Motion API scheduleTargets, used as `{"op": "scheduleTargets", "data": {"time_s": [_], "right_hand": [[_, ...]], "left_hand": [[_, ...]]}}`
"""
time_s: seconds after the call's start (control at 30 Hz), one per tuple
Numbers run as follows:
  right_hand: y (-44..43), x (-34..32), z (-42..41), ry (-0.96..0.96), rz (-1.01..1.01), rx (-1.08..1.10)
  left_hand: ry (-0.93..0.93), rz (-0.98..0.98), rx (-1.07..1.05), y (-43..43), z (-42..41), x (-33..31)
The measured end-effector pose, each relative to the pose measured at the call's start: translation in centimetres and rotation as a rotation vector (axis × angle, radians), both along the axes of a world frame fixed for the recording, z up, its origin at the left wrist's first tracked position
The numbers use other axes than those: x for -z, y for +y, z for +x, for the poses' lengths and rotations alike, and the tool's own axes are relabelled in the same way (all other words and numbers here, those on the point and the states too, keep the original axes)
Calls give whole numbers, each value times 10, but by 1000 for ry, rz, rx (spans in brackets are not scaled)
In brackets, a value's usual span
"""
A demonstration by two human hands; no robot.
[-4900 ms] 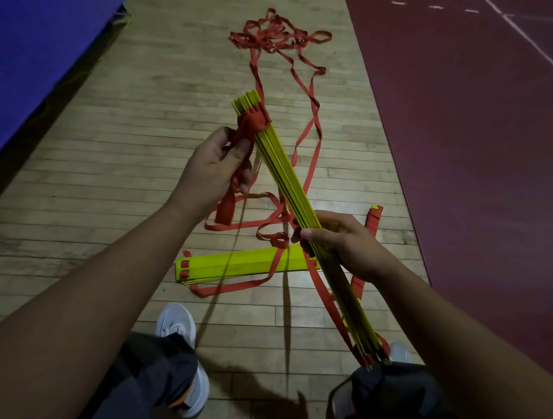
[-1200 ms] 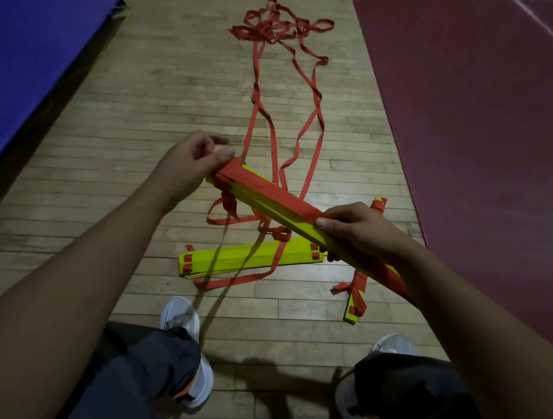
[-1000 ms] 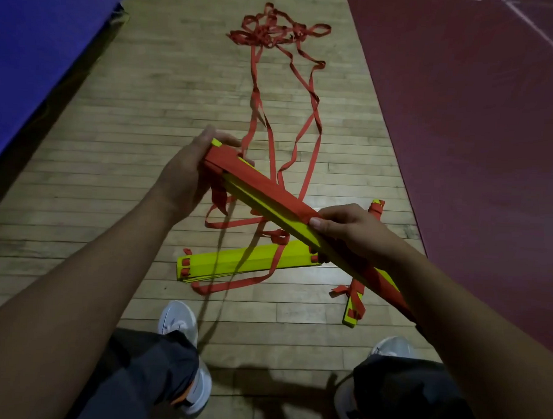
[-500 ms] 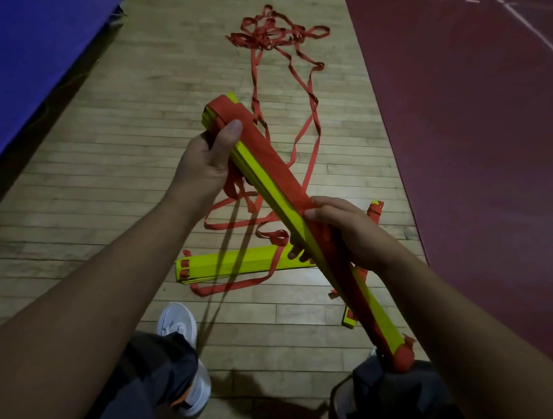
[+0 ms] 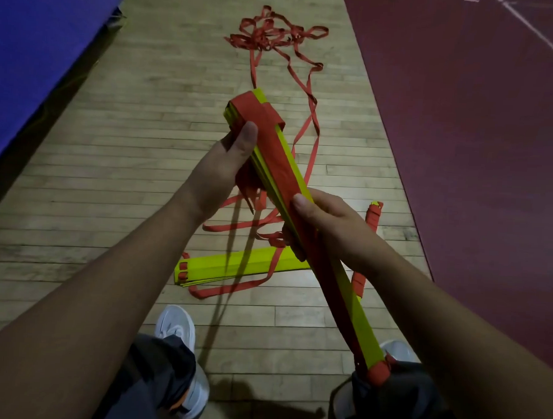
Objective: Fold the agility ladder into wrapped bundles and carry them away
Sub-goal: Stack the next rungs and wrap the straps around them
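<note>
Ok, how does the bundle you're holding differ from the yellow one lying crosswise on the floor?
The held bundle is tilted in the air, gripped by the left hand and right hand; the floor bundle lies flat, untouched. Red strap runs along the held bundle; the floor bundle shows a mostly yellow face. Both are stacked yellow rungs.

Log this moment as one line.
left hand: grips held bundle top | right hand: grips its middle | loose strap: trailing on floor | second bundle: lying on floor
</note>
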State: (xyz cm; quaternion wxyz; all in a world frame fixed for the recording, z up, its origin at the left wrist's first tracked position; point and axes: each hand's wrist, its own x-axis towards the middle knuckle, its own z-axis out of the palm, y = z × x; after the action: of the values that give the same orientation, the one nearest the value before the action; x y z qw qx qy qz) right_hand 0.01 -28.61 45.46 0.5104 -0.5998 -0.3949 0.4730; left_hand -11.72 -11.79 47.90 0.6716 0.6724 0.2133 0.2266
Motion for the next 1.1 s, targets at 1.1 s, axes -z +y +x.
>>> {"op": "scheduleTargets", "data": {"time_s": [1.1], "right_hand": [[8,5,1,-347,3,35]], "left_hand": [[-59,86,35,-12,-5,-2]]}}
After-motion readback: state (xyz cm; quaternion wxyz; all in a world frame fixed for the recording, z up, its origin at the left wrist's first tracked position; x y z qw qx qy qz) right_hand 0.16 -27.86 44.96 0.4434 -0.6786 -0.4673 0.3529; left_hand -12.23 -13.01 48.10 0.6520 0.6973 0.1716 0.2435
